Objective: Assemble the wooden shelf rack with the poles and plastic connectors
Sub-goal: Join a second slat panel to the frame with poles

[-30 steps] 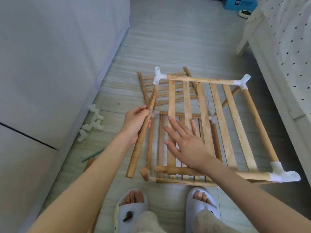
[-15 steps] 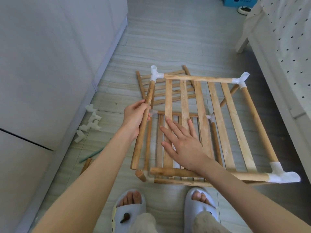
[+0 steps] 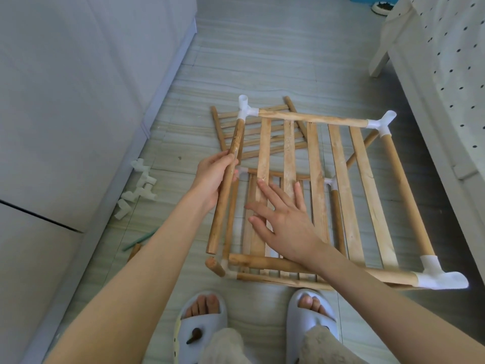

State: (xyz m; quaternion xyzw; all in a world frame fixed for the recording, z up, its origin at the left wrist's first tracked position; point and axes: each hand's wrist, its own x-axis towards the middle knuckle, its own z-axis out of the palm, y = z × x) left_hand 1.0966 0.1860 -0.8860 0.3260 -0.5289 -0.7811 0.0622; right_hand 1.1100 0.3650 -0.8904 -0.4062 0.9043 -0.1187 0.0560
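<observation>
Gripping the pole (image 3: 226, 185), left hand (image 3: 211, 177); no writing legible.

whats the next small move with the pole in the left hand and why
Probably fit a spare connector on the pole's free near end and join it to the front rail. The pole's far end already sits in the corner connector; that near-left corner has no connector. The left hand grips the pole while the right hand lies flat on the slats.
</observation>
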